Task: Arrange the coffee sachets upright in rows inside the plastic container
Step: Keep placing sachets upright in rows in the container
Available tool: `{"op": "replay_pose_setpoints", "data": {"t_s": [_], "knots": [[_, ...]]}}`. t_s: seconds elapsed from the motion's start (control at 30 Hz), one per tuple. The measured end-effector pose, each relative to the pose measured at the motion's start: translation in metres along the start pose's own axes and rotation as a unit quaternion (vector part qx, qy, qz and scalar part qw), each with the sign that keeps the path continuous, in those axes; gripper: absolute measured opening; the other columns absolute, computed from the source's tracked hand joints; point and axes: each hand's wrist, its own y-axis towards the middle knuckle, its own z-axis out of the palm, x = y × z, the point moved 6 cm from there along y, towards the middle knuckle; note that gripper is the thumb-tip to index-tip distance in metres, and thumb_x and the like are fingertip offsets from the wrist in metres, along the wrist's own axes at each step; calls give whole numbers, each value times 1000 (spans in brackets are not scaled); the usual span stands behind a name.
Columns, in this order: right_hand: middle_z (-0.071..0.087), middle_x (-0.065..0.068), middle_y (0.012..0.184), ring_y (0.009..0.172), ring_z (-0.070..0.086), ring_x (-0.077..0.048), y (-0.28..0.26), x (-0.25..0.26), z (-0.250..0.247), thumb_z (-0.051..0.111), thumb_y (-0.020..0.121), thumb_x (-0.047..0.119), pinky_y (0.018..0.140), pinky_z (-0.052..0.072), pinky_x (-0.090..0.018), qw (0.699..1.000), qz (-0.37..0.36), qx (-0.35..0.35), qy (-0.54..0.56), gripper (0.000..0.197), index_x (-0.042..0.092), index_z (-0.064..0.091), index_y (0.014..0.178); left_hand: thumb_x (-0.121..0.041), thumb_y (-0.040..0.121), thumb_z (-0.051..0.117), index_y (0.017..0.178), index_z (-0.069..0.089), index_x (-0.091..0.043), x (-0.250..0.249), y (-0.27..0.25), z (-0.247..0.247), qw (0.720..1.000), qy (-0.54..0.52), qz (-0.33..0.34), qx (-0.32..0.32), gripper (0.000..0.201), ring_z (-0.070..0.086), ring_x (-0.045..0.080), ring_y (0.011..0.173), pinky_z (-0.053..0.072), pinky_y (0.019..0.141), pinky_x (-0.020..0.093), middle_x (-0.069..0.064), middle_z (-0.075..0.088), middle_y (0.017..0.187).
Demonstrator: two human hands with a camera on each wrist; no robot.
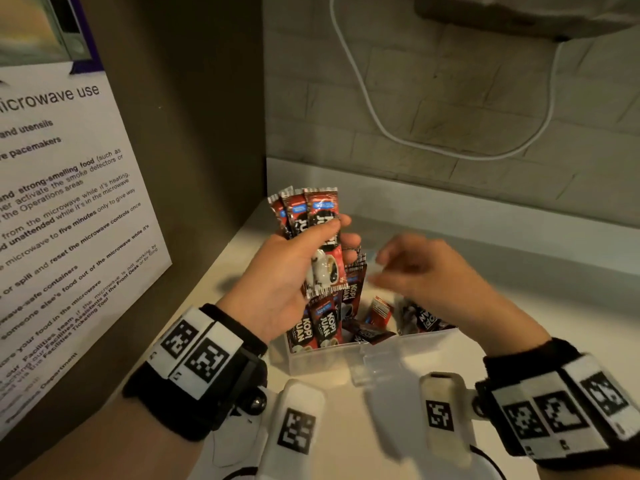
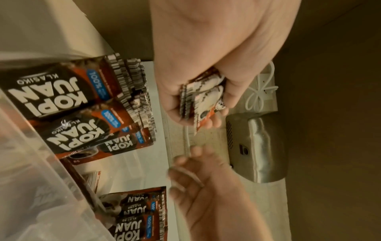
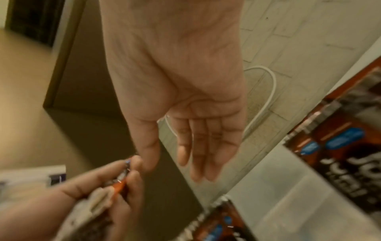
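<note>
Mid-fill. We see the left hand [image 1: 294, 271] clasping a fanned bunch of coffee sachets [image 1: 311, 216] above the plastic container [image 1: 322, 362] on the desk [image 1: 398, 403]. The right hand [image 1: 426, 271], fingers loosely extended and empty, hovers beside the bunch. Upright sachets [image 1: 322, 323] fill the container's left; others lie loose. We judge the next move: draw one sachet and stand it against the row.

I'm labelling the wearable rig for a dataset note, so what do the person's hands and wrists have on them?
Both hands are bare, no gloves or sleeves. The left hand has a black wrist strap carrying white blocks printed with black square coded markers. The right hand wears a matching black strap with similar white marker blocks. Each strap also has a white arm bearing one marker.
</note>
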Motion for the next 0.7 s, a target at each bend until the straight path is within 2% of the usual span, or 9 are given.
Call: {"op": "replay_pose_setpoints", "data": {"t_s": [0.03, 0.1, 0.17, 0.27, 0.4, 0.47, 0.5, 0.6, 0.7], "knots": [[68, 2, 85, 78, 66, -18, -2, -7, 11, 81, 67, 37, 74, 53, -34, 995, 23, 70, -74, 38, 24, 59, 95, -20, 92, 58, 93, 70, -15, -1, 1, -2, 1000, -3, 1, -1, 13, 69, 15, 72, 57, 65, 30, 5, 74, 83], [64, 10, 97, 89, 63, -14, -9, -21, 33, 83, 65, 39, 80, 51, -28, 961, 44, 195, -190, 51, 34, 54, 107, -20, 93, 57, 93, 70, -15, -4, 1, -4, 1000, -5, 8, -3, 14, 70, 15, 69, 58, 61, 27, 5, 74, 81], [62, 8, 109, 99, 60, -15, -12, -29, 44, 80, 70, 36, 88, 50, -32, 943, 45, 232, -233, 56, 33, 56, 120, -19, 94, 56, 92, 69, -15, -7, 1, -6, 1000, -9, 15, -5, 14, 69, 15, 65, 57, 61, 28, 4, 72, 76], [67, 4, 105, 94, 65, -19, -9, -34, 46, 75, 75, 26, 85, 53, -40, 958, 45, 201, -201, 40, 32, 66, 114, -17, 93, 57, 96, 69, -11, -8, -1, -9, 999, -28, 15, -7, 13, 62, 13, 59, 55, 62, 31, 3, 66, 69], [72, 0, 82, 76, 68, -19, 0, -32, 36, 73, 79, 16, 72, 54, -30, 982, 43, 128, -132, 12, 24, 73, 88, -18, 94, 57, 101, 68, -13, -7, -2, -12, 999, -33, -4, -3, 14, 58, 10, 57, 55, 64, 34, -1, 61, 67], [70, 1, 72, 64, 66, -15, 8, -31, 32, 74, 79, 15, 62, 54, -25, 990, 53, 79, -108, 13, 26, 67, 75, -19, 94, 57, 102, 68, -14, -5, -4, -10, 1000, -23, -16, 5, 14, 59, 10, 58, 55, 63, 33, -2, 62, 67], [70, 0, 71, 63, 66, -15, 12, -33, 32, 75, 79, 15, 63, 55, -27, 991, 60, 60, -103, 15, 24, 65, 73, -19, 94, 58, 101, 69, -14, -3, -4, -9, 1000, -16, -22, 10, 14, 60, 10, 58, 56, 63, 33, -1, 63, 68], [71, -9, 74, 68, 71, -23, 23, -41, 39, 76, 77, 11, 72, 59, -43, 993, 81, 33, -73, 12, 9, 64, 79, -20, 93, 59, 97, 70, -15, 4, -6, -4, 999, 4, -39, 23, 13, 63, 12, 61, 56, 66, 34, 0, 66, 71], [71, -13, 76, 67, 71, -25, 25, -47, 45, 75, 78, 11, 68, 60, -41, 993, 102, 24, -47, 17, 3, 61, 85, -20, 93, 60, 98, 70, -14, 10, -7, 0, 998, 8, -57, 41, 13, 65, 15, 66, 55, 67, 36, 2, 68, 76]]}}
